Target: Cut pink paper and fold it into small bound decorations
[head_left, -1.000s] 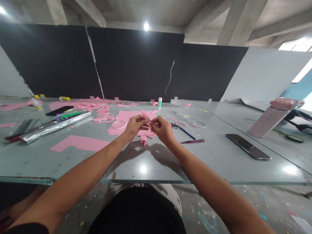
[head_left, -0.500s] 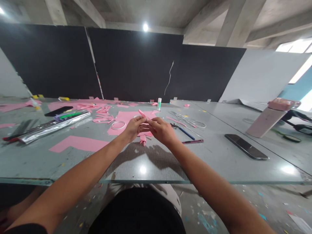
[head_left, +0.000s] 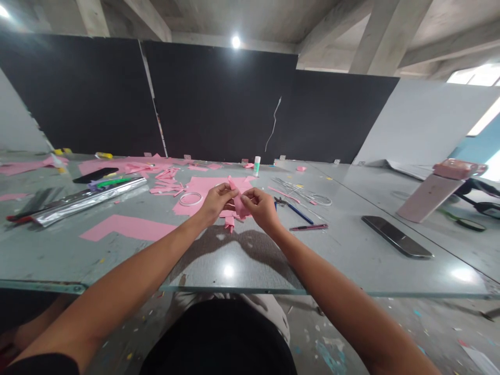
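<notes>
Head view: we see the left hand (head_left: 217, 204) and right hand (head_left: 260, 206) half closed, their fingertips pinching a folded pink paper piece (head_left: 237, 199) from both sides to hold it steady, above a pink sheet (head_left: 203, 188) mid-way across the glass tabletop (head_left: 117, 260).

Foil roll (head_left: 88, 202) left of paper sheet (head_left: 199, 188)

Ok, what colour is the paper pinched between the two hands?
The folded paper is pink, best seen in the head view.
</notes>
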`<control>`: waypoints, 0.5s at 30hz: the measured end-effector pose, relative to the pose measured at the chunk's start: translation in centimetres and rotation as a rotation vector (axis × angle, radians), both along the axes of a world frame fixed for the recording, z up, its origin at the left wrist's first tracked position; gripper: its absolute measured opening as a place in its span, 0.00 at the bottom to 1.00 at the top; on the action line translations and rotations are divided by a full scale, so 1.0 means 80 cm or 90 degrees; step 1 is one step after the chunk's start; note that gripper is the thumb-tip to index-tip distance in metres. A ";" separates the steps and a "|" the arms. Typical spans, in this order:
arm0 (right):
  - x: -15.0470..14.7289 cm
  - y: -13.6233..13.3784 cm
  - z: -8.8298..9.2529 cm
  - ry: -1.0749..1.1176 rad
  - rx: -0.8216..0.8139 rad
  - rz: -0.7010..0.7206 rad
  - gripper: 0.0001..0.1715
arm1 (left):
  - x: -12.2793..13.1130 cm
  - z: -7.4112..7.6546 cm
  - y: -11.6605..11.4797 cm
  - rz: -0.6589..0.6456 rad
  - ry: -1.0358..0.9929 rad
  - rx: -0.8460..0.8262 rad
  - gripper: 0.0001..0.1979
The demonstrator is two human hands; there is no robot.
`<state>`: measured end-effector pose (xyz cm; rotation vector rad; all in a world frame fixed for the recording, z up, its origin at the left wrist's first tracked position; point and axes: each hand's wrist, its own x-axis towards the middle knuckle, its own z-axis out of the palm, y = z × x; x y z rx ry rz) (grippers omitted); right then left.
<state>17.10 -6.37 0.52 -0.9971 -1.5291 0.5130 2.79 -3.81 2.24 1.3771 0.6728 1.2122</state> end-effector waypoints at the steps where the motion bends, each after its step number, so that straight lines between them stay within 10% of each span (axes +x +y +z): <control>1: -0.001 0.000 0.000 -0.004 0.008 -0.012 0.11 | 0.001 0.000 -0.001 0.001 0.005 0.000 0.18; 15: 0.001 -0.007 0.004 -0.546 0.252 -0.306 0.13 | 0.008 -0.002 -0.007 -0.005 -0.045 -0.096 0.16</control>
